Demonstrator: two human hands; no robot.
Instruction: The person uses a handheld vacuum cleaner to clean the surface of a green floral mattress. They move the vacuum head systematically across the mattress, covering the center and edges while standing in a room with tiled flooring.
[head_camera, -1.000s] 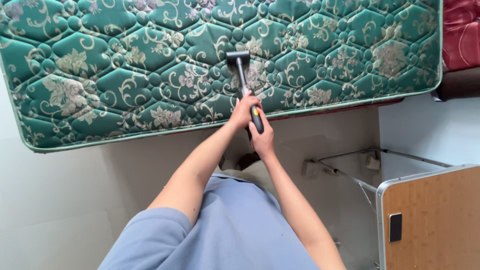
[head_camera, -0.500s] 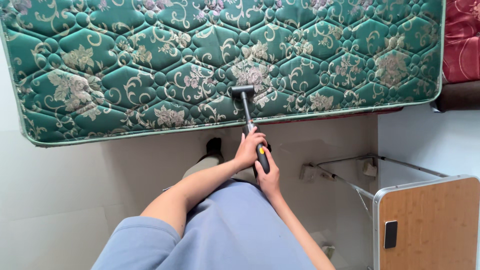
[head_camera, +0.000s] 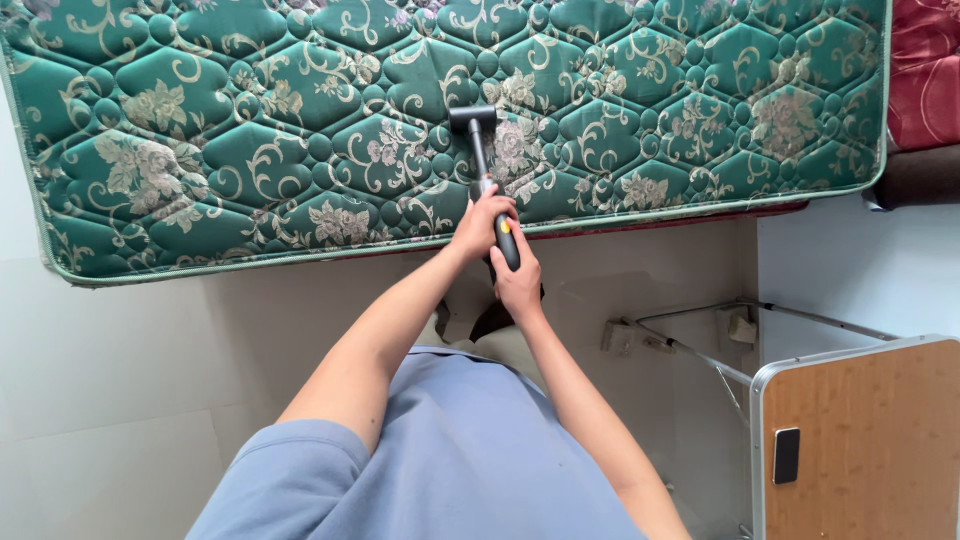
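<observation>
A black hammer (head_camera: 480, 150) with a dark head and a black-and-yellow grip points away from me, its head over the green quilted mattress (head_camera: 250, 130). My left hand (head_camera: 482, 222) wraps the handle higher up. My right hand (head_camera: 520, 282) grips the lower end of the handle just below it. Both hands sit at the mattress's near edge, above the pale floor. My blue shirt fills the bottom of the view.
A folding table (head_camera: 860, 440) with a wooden top and metal rim stands at the lower right, a dark phone (head_camera: 786, 455) lying on it. Metal legs (head_camera: 700, 335) stretch along the floor beside it. A red cushion (head_camera: 925, 70) lies at the top right.
The hammer dropped toward me and then rose again, so its head is back over the mattress. Both hands stayed on the handle throughout.
</observation>
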